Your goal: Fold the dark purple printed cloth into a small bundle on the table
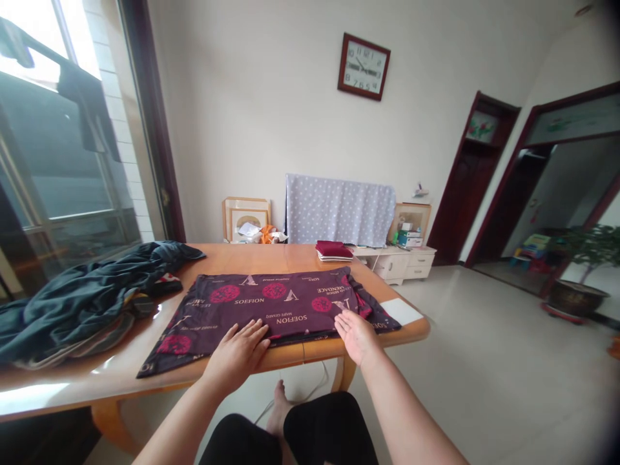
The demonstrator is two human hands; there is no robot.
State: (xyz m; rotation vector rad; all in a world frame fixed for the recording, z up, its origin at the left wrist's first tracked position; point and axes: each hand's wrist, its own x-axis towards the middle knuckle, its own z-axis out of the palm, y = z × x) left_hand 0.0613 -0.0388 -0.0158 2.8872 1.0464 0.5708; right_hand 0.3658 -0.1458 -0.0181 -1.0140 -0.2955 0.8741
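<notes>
A dark purple printed cloth [261, 297], with pink round patterns and pale lettering, lies folded on the wooden table [271, 256]. Its right end is layered and uneven, and its left corner reaches toward the table's front edge. My left hand [242, 349] rests flat on the near edge of the cloth, fingers spread. Beside the right part of the near edge is my right hand [357, 336], turned with the palm partly up. Its fingers are stretched out and touch the cloth, with nothing visibly gripped.
Dark crumpled clothes [92, 297] are heaped on the table's left side. A folded maroon cloth stack [333, 250] sits at the far edge. A white sheet [403, 310] lies near the right corner. Behind are a covered flat object [339, 210] and a white cabinet [407, 263].
</notes>
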